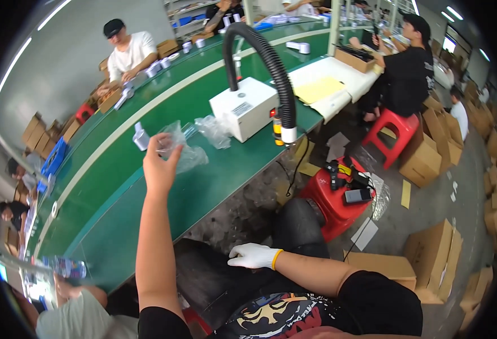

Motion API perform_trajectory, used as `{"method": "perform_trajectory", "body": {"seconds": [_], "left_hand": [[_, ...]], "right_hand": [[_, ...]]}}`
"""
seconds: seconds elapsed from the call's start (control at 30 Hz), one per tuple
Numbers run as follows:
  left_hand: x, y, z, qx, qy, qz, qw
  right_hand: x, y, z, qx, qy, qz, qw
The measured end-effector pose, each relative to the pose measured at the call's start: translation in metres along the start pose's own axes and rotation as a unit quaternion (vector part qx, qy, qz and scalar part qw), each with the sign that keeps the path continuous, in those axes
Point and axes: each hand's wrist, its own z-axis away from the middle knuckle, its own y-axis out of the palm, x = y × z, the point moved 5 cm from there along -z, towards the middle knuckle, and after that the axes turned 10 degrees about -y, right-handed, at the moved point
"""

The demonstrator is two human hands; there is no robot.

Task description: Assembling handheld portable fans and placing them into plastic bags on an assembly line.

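My bare left hand (161, 164) reaches out over the green bench, its thumb and fingers curled round a clear plastic bag (187, 155). Just beyond that hand, a white bottle-shaped part (141, 137) stands on the green surface. More crumpled clear plastic (214, 133) lies to the right of the bag, against a white box-shaped machine (245, 107) with a black ribbed hose. In a white knitted glove, my right hand (254, 256) lies on my lap with its fingers extended and nothing in it.
A green conveyor (98, 172) curves past the bench (175, 213). On my right, a red stool (328, 210) carries black devices and cables. Cardboard boxes (429, 254) stand on the floor. A clear bottle (68, 268) lies at the left. Several people work around the line.
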Motion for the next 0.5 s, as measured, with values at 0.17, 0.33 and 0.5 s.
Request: {"method": "perform_trajectory", "body": {"seconds": [0.17, 0.33, 0.5], "left_hand": [[0.022, 0.024, -0.03, -0.005, 0.007, 0.017, 1.0], [0.035, 0.054, -0.025, -0.008, 0.052, -0.005, 0.999], [0.034, 0.04, -0.022, -0.01, 0.051, 0.02, 0.998]], "right_hand": [[-0.017, -0.001, -0.016, -0.009, -0.027, 0.007, 1.0], [-0.023, -0.006, -0.014, -0.013, -0.004, 0.019, 1.0], [-0.015, -0.005, -0.021, -0.006, 0.005, 0.026, 1.0]]}}
